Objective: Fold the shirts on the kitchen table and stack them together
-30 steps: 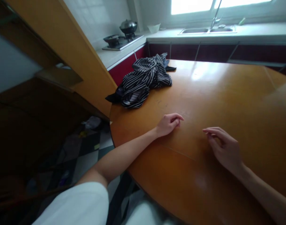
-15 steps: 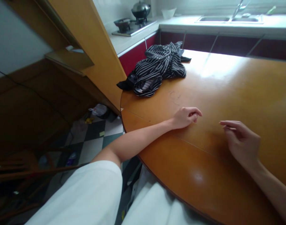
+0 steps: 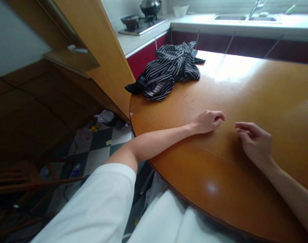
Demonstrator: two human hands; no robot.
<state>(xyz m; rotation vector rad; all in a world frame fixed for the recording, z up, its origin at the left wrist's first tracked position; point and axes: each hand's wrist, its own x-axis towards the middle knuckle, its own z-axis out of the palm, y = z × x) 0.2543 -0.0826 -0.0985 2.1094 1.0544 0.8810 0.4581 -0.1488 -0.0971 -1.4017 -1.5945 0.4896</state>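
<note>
My left hand point(image 3: 207, 122) rests on the brown wooden table point(image 3: 245, 189) with its fingers loosely curled in and nothing visible in them. To its right, my right hand point(image 3: 256, 140) is at the tabletop, its fingers bent and held out toward the left hand. A small gap shows between its thumb and fingers, and I see no object there. The two hands face each other a short way apart, not touching. Beyond the left hand, a crumpled black garment with white stripes point(image 3: 169, 67) lies near the table's far left edge.
Behind the table runs a white counter point(image 3: 194, 21) with a double sink point(image 3: 231, 17), a pale bowl point(image 3: 180, 10) and a stove point(image 3: 144, 27) bearing two pans. A wooden partition point(image 3: 111, 50) borders the left side. Wooden chair parts point(image 3: 42, 184) and a bag point(image 3: 105, 116) are on the checkered floor.
The view has turned left and down, so the garment and hands appear farther right. My left hand has moved closer to the right, its fingers curling more. The garment lies unmoved.
</note>
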